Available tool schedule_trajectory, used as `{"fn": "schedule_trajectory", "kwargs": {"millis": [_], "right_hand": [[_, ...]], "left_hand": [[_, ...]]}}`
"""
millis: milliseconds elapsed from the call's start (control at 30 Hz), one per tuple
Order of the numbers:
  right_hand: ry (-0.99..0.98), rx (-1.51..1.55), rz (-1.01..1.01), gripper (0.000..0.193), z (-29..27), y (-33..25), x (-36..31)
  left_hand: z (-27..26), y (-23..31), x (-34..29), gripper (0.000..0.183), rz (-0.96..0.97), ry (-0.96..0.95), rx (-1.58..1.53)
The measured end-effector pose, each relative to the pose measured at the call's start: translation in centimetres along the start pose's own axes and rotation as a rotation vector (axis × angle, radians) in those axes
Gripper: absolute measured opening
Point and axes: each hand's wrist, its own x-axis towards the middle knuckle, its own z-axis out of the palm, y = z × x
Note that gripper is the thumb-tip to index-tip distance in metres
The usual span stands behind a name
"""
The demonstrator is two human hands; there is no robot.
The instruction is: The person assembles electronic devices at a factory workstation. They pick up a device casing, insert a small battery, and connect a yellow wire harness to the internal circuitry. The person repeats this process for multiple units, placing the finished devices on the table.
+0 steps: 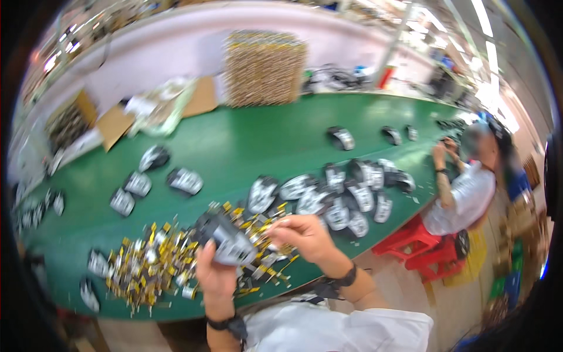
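My left hand (216,276) grips a black and grey plastic housing (233,243), rounded like a computer mouse shell, tilted above the bench. To its right, my right hand (306,236) is closed in a pinch, apart from the housing. Whatever its fingertips hold is too small and blurred to make out. Beneath both hands spreads a loose pile of small yellow, white and dark strip-like parts (153,258). Right of the pile, several similar black and white housings (337,211) lie crowded together.
More housings (138,183) lie on the green bench (252,138), left and far right. A tall brown stack (265,69) and an opened carton (198,98) with plastic wrap stand along the back. At right a co-worker (469,188) sits near a red stool (422,249).
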Motion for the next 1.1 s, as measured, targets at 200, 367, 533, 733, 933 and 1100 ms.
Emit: {"fn": "schedule_trajectory", "kwargs": {"millis": [200,367,533,733,933,1100], "right_hand": [[-0.146,0.019,0.178,0.026,2.2,2.2,-0.3],[-0.216,-0.328,0.068,0.027,2.8,1.1,-0.1],[-0.116,-0.309,0.125,0.019,3.0,1.4,0.1],[0.126,-0.601,-0.15,0.009,3.8,3.0,0.0],[0.025,-0.804,-0.183,0.007,3.9,2.3,-0.1],[0.027,-0.324,0.1,0.011,4.6,1.9,0.3]], "left_hand": [[2.3,0.9,-1.1,0.041,0.164,0.111,0.131],[2.4,0.3,-1.5,0.044,0.236,0.134,0.21],[3.2,0.5,-1.8,0.045,0.191,0.108,0.151],[2.8,0.4,-1.4,0.043,0.199,0.117,0.161],[2.1,0.4,-1.5,0.042,0.216,0.138,0.146],[1.9,0.1,-1.8,0.057,0.267,0.029,0.14]]}}
